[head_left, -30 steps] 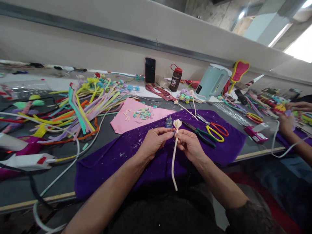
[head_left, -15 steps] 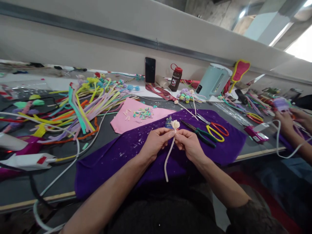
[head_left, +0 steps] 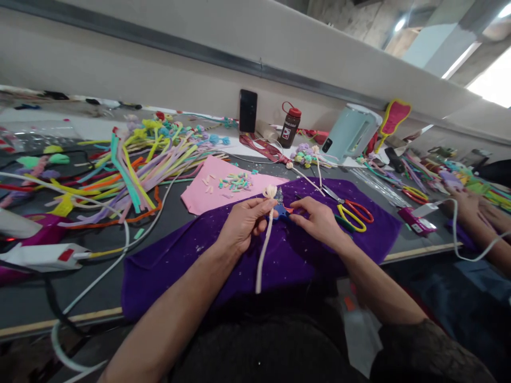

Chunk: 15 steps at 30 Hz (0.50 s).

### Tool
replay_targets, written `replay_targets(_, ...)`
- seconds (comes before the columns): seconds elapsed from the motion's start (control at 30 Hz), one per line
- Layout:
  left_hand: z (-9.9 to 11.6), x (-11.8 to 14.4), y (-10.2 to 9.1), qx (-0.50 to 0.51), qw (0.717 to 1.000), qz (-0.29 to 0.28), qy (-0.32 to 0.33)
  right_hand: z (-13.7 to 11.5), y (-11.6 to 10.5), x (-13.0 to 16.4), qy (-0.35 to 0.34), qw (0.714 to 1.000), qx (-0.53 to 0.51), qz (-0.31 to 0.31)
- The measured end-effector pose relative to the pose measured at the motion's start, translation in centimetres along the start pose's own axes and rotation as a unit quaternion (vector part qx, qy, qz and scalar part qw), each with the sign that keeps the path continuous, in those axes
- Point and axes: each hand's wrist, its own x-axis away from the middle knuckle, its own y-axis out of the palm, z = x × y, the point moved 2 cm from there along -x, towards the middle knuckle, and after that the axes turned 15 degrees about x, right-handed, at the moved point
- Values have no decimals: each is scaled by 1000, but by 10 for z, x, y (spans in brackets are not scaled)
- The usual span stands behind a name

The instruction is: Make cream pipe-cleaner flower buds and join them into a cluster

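My left hand (head_left: 243,226) pinches a cream pipe-cleaner flower (head_left: 270,192) just below its looped head. Its long stem (head_left: 263,260) hangs down toward the table edge. My right hand (head_left: 317,219) is off the flower, palm down over the purple cloth (head_left: 167,271), thumb and forefinger slightly apart. Right by its fingertips, partly behind my left fingers, is a small blue object (head_left: 283,211) with a greyish top; its kind is unclear. My right hand partly covers dark green pliers (head_left: 348,222). Scissors with red and yellow handles (head_left: 359,211) lie just beyond.
Cut pipe-cleaner bits (head_left: 235,183) lie on a pink sheet (head_left: 195,194). Loose pipe cleaners (head_left: 159,170) are heaped left, near a white cable (head_left: 99,282). A phone (head_left: 248,110), bottle (head_left: 289,127) and pale blue kettle (head_left: 351,133) stand behind. A co-worker's hands (head_left: 471,213) are at right.
My right hand has let go of the flower and moved right, toward the blue object and pliers. My left hand has shifted slightly left with the flower.
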Motion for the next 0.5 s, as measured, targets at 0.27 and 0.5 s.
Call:
replay_targets(0.27,1,1,-1,17,999,7,-47,-2,19,-14,-40,966,226,-117)
replay_targets(0.5,4,3,-2,42,998,10,-47,22,5,-15,63,998,1,11)
